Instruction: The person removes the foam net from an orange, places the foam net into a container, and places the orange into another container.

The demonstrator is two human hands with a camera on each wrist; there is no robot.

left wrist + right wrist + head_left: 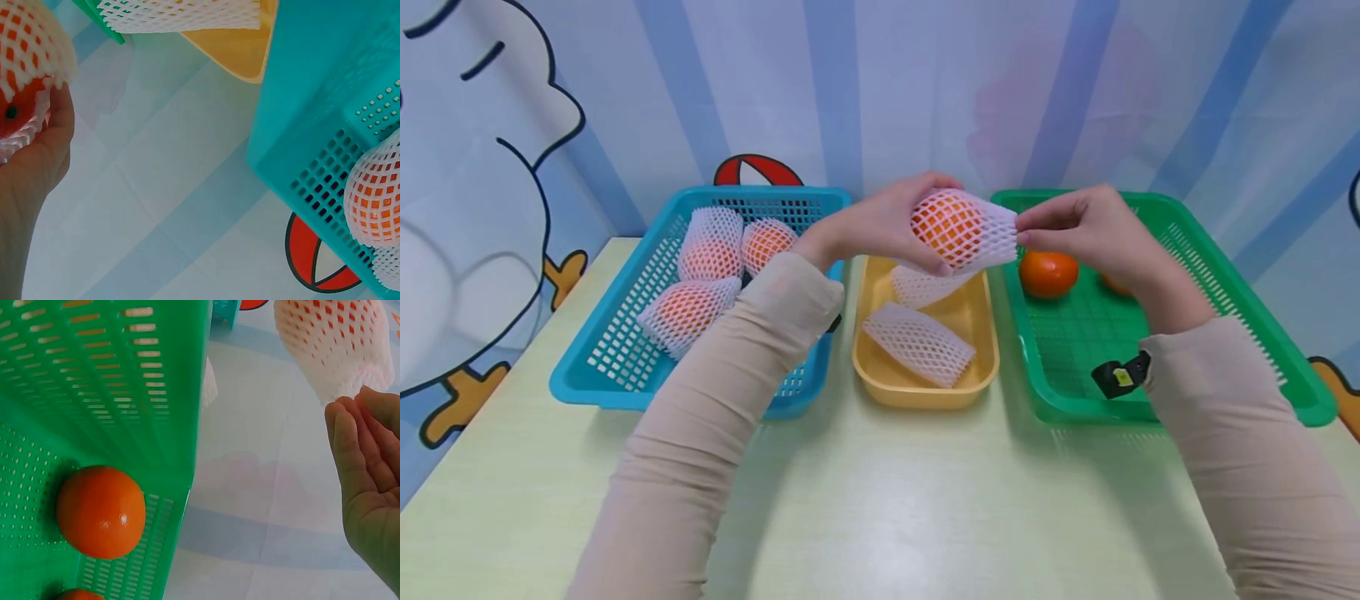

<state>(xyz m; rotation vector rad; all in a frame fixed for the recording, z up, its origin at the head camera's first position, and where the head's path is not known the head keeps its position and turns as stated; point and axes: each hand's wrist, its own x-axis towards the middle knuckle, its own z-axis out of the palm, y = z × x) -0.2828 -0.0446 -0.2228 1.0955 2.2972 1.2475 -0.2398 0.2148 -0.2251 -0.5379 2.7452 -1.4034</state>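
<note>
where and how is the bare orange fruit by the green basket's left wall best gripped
Likely around its widest part, from above: the bare orange fruit is round and smooth, and it sits in the green basket close to the left wall, so the open top looks the easiest approach.

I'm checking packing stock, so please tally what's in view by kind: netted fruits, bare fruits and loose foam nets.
Netted fruits: 4 (three in the blue basket, one held)
Bare fruits: 2, in the green basket
Loose foam nets: 2, in the yellow tub
Total: 8 visible
</note>
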